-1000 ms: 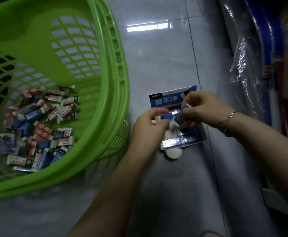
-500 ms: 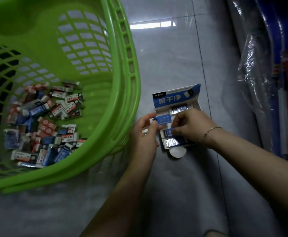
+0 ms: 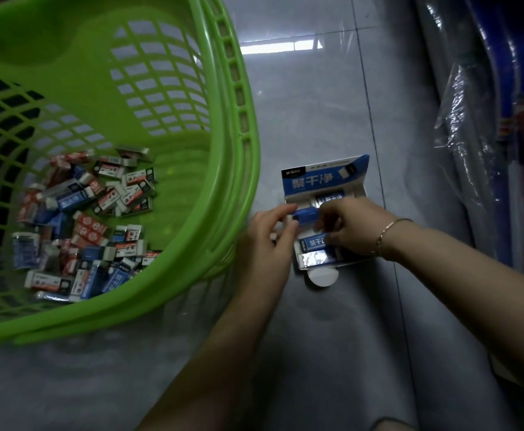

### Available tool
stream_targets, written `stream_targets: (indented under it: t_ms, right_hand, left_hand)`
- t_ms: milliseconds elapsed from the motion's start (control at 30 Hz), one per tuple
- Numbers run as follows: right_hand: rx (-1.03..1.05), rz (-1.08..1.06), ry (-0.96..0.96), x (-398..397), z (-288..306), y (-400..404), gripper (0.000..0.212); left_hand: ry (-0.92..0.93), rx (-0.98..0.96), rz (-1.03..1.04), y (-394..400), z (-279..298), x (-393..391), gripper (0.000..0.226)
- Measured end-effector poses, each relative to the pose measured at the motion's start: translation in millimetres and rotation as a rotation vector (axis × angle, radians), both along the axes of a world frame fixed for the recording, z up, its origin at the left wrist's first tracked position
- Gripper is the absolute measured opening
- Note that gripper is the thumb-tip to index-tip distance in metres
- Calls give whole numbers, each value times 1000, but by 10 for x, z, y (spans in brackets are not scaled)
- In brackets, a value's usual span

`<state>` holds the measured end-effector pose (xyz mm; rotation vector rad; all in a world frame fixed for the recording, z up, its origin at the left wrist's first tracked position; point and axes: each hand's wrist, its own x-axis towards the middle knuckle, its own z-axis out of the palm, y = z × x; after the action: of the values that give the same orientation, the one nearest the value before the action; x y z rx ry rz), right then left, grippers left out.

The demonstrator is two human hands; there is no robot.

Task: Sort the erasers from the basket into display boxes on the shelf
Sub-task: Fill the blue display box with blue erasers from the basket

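While over box [image 3: 323,181], both hands pinching eraser [image 3: 306,214]

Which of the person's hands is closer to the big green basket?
Left. The left hand hovers just beside the green basket rim; the right hand is farther away, over the display box.

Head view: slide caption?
Both hands set a blue eraser into the display box beside the green basket.
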<state>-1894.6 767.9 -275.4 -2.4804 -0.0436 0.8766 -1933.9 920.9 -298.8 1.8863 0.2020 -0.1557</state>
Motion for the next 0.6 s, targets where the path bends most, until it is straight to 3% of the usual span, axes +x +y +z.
stream_targets:
  t_ms: [200,300,400,500,600]
  right_hand:
    - [60,-151,-48,12,-23,-124,29]
    - [258,-312,-45,-9,-13,-140,29]
    - [319,-381,-30,17,17,-167,17]
    - [266,-400,-43,71,32,-221,16]
    - [75,-294,-121,116,55,-278,16]
  left_hand:
    - [-101,322,-231,-53,70,161,23]
    - [-29,267,-219,-83,126,247,14]
    - [40,183,-193,-119,170,285,18]
    - [12,457,-296,-119,175,305,29]
    - [-137,810,-500,-148,182,265,23]
